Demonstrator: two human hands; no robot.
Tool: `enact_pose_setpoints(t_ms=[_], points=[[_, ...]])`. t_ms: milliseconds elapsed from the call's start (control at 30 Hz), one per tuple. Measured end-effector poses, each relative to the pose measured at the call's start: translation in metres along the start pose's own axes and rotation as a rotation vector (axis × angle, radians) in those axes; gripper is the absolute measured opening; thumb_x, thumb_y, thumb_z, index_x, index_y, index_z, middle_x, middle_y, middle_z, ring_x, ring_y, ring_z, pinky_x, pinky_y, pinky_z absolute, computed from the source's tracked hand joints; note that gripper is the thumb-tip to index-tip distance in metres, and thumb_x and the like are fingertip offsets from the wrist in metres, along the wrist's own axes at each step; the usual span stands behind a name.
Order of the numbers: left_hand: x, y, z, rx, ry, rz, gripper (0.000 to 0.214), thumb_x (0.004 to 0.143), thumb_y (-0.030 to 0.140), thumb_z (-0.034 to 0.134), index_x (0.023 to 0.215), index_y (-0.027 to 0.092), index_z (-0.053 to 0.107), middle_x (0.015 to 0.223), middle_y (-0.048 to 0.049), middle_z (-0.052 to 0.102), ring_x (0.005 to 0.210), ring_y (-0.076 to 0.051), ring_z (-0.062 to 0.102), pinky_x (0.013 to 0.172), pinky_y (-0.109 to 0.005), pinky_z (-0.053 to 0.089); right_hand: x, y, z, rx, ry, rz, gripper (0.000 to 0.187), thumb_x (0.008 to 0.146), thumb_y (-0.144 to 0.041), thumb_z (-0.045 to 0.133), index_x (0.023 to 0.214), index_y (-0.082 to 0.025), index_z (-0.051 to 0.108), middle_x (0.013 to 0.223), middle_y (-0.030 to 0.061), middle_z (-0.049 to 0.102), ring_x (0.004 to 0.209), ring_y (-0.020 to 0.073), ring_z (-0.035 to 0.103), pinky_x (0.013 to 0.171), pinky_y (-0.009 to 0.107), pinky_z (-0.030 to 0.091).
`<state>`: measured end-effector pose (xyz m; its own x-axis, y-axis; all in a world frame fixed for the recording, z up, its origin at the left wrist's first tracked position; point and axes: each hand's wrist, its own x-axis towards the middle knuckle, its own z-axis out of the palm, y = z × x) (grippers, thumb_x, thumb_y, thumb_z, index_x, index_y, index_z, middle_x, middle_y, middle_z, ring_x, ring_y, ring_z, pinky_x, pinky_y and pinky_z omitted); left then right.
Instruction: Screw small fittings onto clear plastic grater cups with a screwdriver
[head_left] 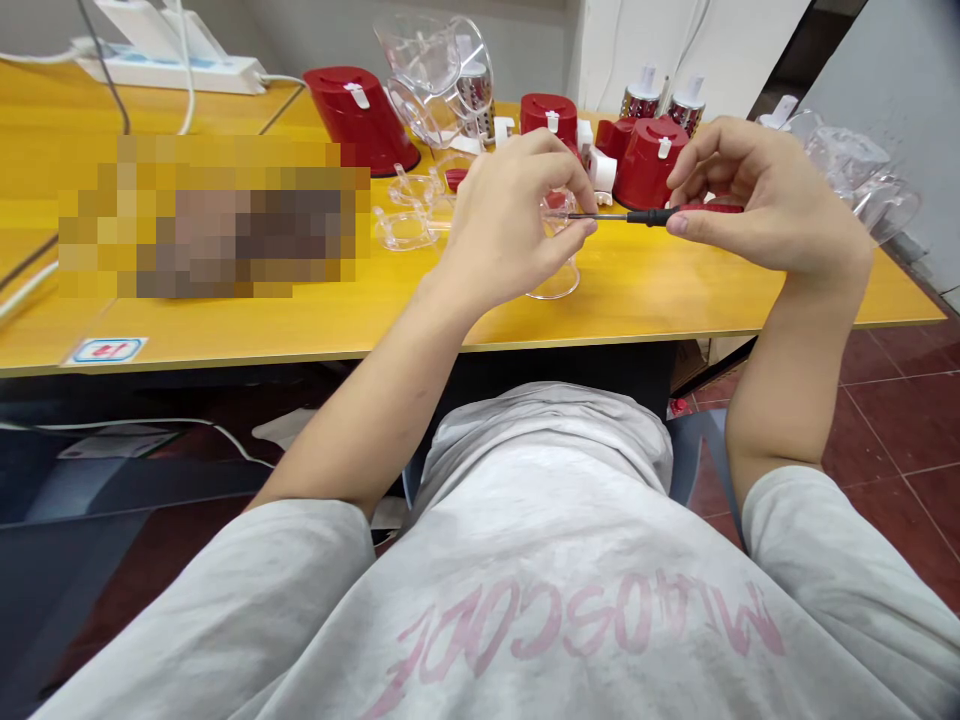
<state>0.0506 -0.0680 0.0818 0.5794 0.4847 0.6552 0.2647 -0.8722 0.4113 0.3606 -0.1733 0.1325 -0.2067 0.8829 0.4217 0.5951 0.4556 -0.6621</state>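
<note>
My right hand (757, 200) grips a screwdriver (651, 216) by its black and red handle. The thin metal shaft points left, roughly level above the table. My left hand (517, 215) is curled, with thumb and forefinger brought together about the shaft near its tip. Whether a small part sits between those fingers I cannot tell. Behind and below the left hand, a clear plastic piece with a round rim (555, 294) shows in part. Left of that hand lie clear plastic frames (405, 228).
Red plastic housings (360, 120), (651, 165) stand along the back of the yellow table (637, 310). Clear plastic jugs (427, 65) are piled between them, with more clear parts (862, 165) at right. A white power strip (187, 70) with cables occupies the back left. A blurred patch covers the left.
</note>
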Motion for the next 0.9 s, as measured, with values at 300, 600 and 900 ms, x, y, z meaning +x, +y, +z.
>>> enact_pose_setpoints(t_ms=[300, 600, 900], points=[[-0.001, 0.007, -0.002, 0.057, -0.042, -0.028, 0.032, 0.113, 0.056, 0.069, 0.13, 0.054, 0.097, 0.145, -0.0056, 0.089, 0.146, -0.054, 0.077, 0.126, -0.085, 0.058, -0.003, -0.009, 0.002, 0.011, 0.031, 0.035, 0.049, 0.084, -0.041, 0.121, 0.107, -0.041, 0.078, 0.13, 0.0055, 0.084, 0.113, 0.0394, 0.081, 0.08, 0.064, 0.074], [-0.001, 0.011, 0.0, 0.066, -0.048, -0.064, 0.038, 0.114, 0.064, 0.068, 0.14, 0.058, 0.094, 0.137, -0.0063, 0.09, 0.151, -0.057, 0.074, 0.126, -0.09, 0.056, 0.0, -0.014, 0.006, -0.013, 0.037, 0.034, 0.043, 0.081, -0.036, 0.118, 0.1, -0.044, 0.08, 0.123, 0.0023, 0.088, 0.127, 0.0424, 0.081, 0.105, 0.069, 0.074], [-0.003, 0.012, 0.002, 0.073, -0.043, -0.086, 0.039, 0.115, 0.061, 0.068, 0.144, 0.055, 0.094, 0.147, -0.006, 0.09, 0.152, -0.056, 0.075, 0.121, -0.086, 0.059, 0.0, -0.016, 0.007, -0.135, 0.031, 0.045, 0.041, 0.084, -0.042, 0.115, 0.106, -0.045, 0.079, 0.12, 0.0032, 0.091, 0.124, 0.0438, 0.082, 0.106, 0.07, 0.073]])
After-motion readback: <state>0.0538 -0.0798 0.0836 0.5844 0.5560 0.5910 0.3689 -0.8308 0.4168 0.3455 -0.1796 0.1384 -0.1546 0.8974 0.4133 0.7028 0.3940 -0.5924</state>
